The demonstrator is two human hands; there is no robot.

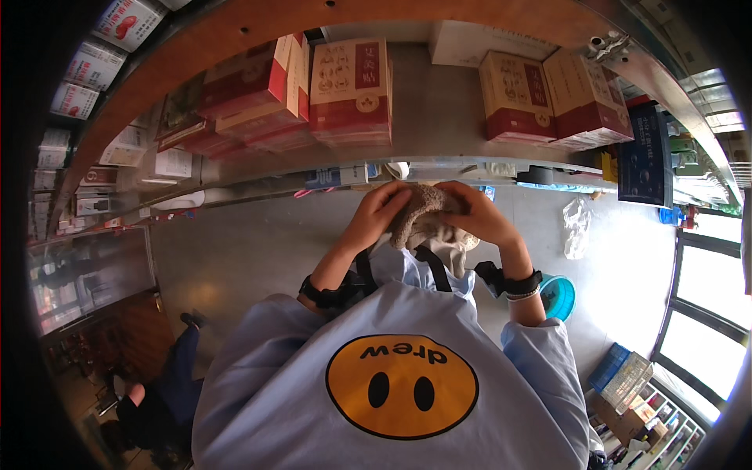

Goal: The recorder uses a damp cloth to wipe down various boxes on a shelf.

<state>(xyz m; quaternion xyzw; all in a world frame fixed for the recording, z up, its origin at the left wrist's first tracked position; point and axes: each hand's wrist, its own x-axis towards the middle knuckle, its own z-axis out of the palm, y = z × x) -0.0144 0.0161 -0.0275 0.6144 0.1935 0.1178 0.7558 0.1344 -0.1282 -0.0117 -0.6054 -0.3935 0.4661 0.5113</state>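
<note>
My left hand point(379, 214) and my right hand point(479, 211) hold a brown, nubby cloth point(424, 205) between them in front of my chest. The cloth is bunched and bent into a curve, and its lower part hangs towards my shirt. The fingers of both hands are curled over its upper edge, partly hidden by the fabric. Beyond the cloth runs the metal edge of a shelf, with red and beige cartons point(349, 88) standing on it.
More red and beige cartons point(517, 97) and a dark blue box point(645, 155) stand on the shelf at right. A turquoise basin point(558, 296) and a clear plastic bag point(577, 226) lie on the floor at right. Another person point(158, 399) is at the lower left. Plastic crates point(623, 376) stand lower right.
</note>
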